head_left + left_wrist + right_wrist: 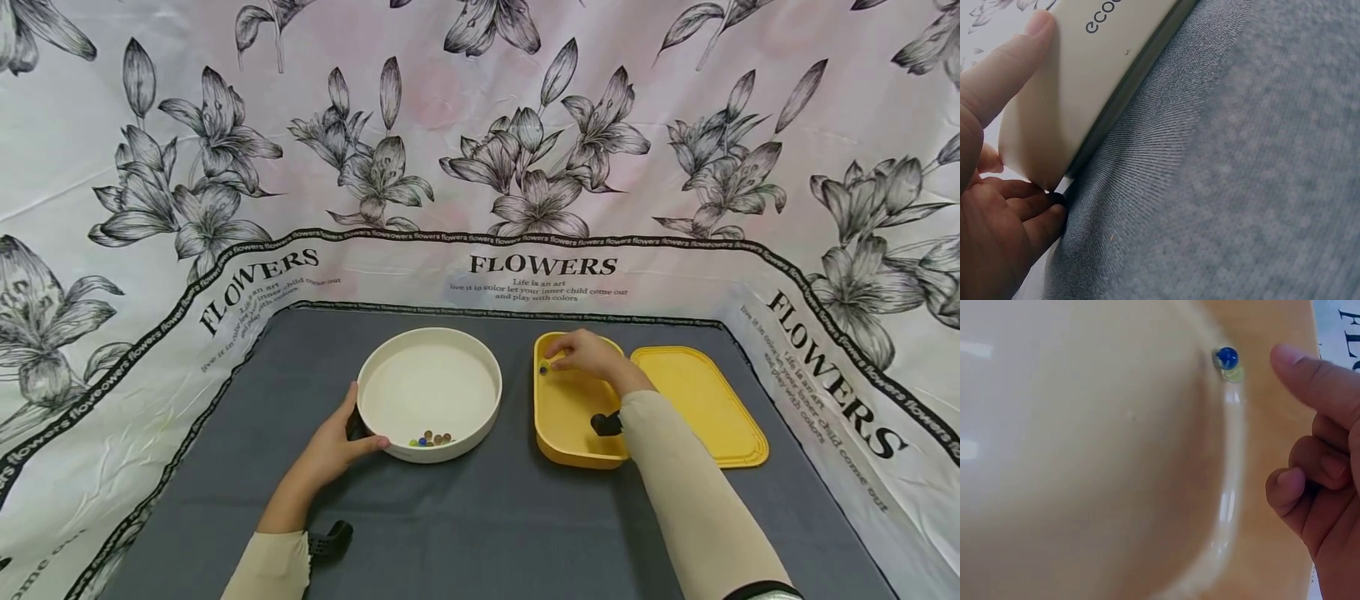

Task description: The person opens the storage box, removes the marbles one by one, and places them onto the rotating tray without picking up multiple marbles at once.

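Note:
My left hand (337, 442) holds the left side of a round white dish (431, 383). Its thumb lies along the outer wall and its fingers bend in at the base, as the left wrist view shows. Several small marbles (430, 438) sit together at the dish's near edge. Over the far left part of a yellow tray (577, 421) hovers my right hand (592, 357), thumb stretched out and lower fingers bent, nothing between them. Near its fingertips a blue marble (1227, 358) rests in the tray's corner beside a yellowish one (1234, 375).
A flat yellow lid (701, 404) lies to the right of the tray, partly behind the right sleeve (690, 475). Grey cloth (465, 533) covers the table. A flower-printed curtain (540, 150) borders the back and sides.

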Demonstrator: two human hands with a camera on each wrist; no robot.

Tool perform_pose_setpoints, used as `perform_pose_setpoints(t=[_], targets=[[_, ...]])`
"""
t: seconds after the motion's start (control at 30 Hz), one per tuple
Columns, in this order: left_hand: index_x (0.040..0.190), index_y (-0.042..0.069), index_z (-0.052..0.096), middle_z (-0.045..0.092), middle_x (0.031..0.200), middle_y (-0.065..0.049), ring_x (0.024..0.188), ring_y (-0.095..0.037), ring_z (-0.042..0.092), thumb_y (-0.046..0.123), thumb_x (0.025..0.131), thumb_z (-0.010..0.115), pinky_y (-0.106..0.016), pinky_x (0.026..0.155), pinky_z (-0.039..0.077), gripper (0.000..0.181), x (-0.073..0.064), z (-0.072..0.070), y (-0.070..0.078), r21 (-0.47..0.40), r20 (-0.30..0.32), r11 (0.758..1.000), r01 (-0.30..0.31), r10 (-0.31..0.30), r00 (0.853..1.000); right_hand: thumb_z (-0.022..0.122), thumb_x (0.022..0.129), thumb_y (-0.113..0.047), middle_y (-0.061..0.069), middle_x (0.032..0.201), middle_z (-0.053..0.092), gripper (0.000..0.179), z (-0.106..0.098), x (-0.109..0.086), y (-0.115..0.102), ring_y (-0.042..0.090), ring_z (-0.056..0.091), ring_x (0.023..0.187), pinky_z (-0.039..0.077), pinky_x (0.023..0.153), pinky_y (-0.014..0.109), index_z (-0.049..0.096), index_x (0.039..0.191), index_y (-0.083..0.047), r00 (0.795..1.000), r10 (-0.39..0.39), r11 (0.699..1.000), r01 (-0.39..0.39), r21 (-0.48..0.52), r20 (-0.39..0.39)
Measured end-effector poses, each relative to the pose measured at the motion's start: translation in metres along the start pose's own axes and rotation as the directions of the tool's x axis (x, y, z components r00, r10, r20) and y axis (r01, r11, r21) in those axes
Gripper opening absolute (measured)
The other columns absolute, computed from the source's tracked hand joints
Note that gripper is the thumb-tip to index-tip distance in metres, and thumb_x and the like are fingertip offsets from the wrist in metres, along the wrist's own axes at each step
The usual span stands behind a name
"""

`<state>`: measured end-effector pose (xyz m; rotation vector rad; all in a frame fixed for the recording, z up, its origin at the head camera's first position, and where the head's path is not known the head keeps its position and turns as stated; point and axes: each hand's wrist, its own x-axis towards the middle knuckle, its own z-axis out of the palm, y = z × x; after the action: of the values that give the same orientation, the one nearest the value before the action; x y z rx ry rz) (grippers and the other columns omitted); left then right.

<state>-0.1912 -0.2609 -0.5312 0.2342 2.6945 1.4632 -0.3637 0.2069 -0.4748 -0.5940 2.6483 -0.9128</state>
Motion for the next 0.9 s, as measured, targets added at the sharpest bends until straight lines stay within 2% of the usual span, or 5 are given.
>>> perform_pose_setpoints(t=[0.2, 0.37, 0.6, 0.9], targets=[[0.165, 0.015, -0.008, 0.002, 0.172, -0.014, 0.154, -0.037, 0.023, 0.042, 0.083, 0.085, -0.059, 0.122, 0.025, 0.126, -0.001, -0.001, 0.0, 0.009, -0.002, 1.0, 0.002, -0.002, 1.0, 0.074, 0.095, -0.015, 0.002, 0.114, 0.074, 0.016, 0.008, 0.005, 0.003, 0.024, 0.062, 0.111, 0.048, 0.103, 0.046, 0.079, 0.11, -0.015, 1.0, 0.01, 0.999, -0.009, -0.035, 0.019], [0.165, 0.015, -0.007, 0.001, 0.172, -0.014, 0.154, -0.038, 0.024, 0.041, 0.083, 0.086, -0.059, 0.121, 0.025, 0.126, 0.0, -0.001, 0.002, 0.002, -0.006, 1.0, -0.009, 0.009, 1.0, 0.077, 0.093, -0.016, 0.0, 0.11, 0.074, 0.015, 0.013, 0.006, 0.006, 0.022, 0.062, 0.104, 0.05, 0.099, 0.043, 0.08, 0.108, -0.016, 1.0, -0.003, 0.998, 0.004, -0.065, 0.008], [0.165, 0.014, -0.008, 0.001, 0.172, -0.014, 0.154, -0.038, 0.023, 0.044, 0.083, 0.085, -0.059, 0.121, 0.025, 0.127, 0.001, -0.002, 0.002, 0.003, 0.001, 1.0, 0.002, -0.002, 1.0, 0.077, 0.093, -0.018, 0.001, 0.113, 0.074, 0.02, 0.018, 0.01, 0.01, 0.02, 0.062, 0.102, 0.051, 0.095, 0.039, 0.079, 0.112, -0.016, 0.999, 0.041, 0.998, -0.041, -0.052, -0.007], [0.165, 0.011, -0.006, 0.002, 0.172, -0.014, 0.155, -0.036, 0.022, 0.042, 0.084, 0.084, -0.057, 0.122, 0.024, 0.125, 0.001, -0.002, 0.002, -0.008, 0.001, 1.0, 0.006, -0.006, 1.0, 0.078, 0.092, -0.018, 0.004, 0.11, 0.074, 0.022, 0.021, 0.013, 0.012, 0.02, 0.06, 0.092, 0.051, 0.086, 0.035, 0.078, 0.113, -0.011, 1.0, 0.007, 0.998, -0.008, -0.058, -0.006]])
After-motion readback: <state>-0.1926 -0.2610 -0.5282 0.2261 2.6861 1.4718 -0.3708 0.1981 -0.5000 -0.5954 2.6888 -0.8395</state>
